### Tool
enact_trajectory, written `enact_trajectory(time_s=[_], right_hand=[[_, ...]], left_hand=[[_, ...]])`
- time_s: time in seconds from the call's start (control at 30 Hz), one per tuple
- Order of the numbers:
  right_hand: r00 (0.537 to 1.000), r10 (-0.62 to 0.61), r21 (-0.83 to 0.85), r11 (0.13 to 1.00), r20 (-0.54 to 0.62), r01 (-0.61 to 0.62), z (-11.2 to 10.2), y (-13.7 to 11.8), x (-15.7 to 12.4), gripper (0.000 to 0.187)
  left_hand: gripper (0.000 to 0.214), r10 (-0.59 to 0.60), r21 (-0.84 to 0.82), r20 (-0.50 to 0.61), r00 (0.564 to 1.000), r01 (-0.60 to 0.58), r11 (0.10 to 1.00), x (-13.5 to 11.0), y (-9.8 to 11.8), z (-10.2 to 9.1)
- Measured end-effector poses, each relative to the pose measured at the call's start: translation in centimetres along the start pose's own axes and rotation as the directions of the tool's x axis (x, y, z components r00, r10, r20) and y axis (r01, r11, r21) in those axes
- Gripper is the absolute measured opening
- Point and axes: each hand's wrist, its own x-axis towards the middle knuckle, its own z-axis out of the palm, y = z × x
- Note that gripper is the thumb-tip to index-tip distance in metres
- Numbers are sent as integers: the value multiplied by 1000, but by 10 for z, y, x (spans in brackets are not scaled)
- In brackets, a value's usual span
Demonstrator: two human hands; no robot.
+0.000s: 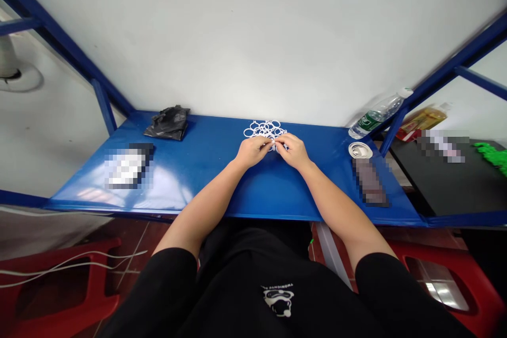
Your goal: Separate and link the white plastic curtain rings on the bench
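Left hand (252, 151), right hand (293, 150): nearly meeting, fingertips pinched on the rings (264, 130).
Rings: 12 o'clock of the fingertips — long axis 9 to 3, facing unclear.
Table (209, 169): bag (168, 124) between 9 and 10, coil (360, 150) at 3.
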Motion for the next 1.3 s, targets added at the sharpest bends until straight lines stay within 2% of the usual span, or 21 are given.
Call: enact_trajectory(time_s=[0.2,0.5,0.73,0.93,1.03,1.13,1.23,1.3], right_hand=[[999,-6,11,1000,53,6,-3,-1,0,22],[998,-12,16,1000,65,11,-2,1,-1,18],[997,37,20,999,65,-38,-2,-1,-1,20],[998,30,30,999,59,-31,1,0,-3,20],[1000,-3,-3,1000,5,3,-3,1,0,18],[990,14,-85,996,-140,-26,-14,6,5,15],[947,125,-136,976,-295,-171,-29,20,8,11],[922,257,-137,942,-289,-305,-37,32,7,12]], left_hand=[[24,25,-6,-10,1000,-25,1000,-1,1,1],[18,15,9,65,998,-16,1000,-1,-5,2],[17,14,24,27,1000,-14,1000,-1,-4,2],[22,71,-15,2,997,-71,997,-1,-1,0],[26,95,-12,-3,995,-95,995,0,1,-1],[26,72,24,-13,997,-72,997,3,-2,0],[23,7,89,-28,1000,-5,996,4,-11,1],[22,-66,136,-40,997,70,988,4,-18,2]])
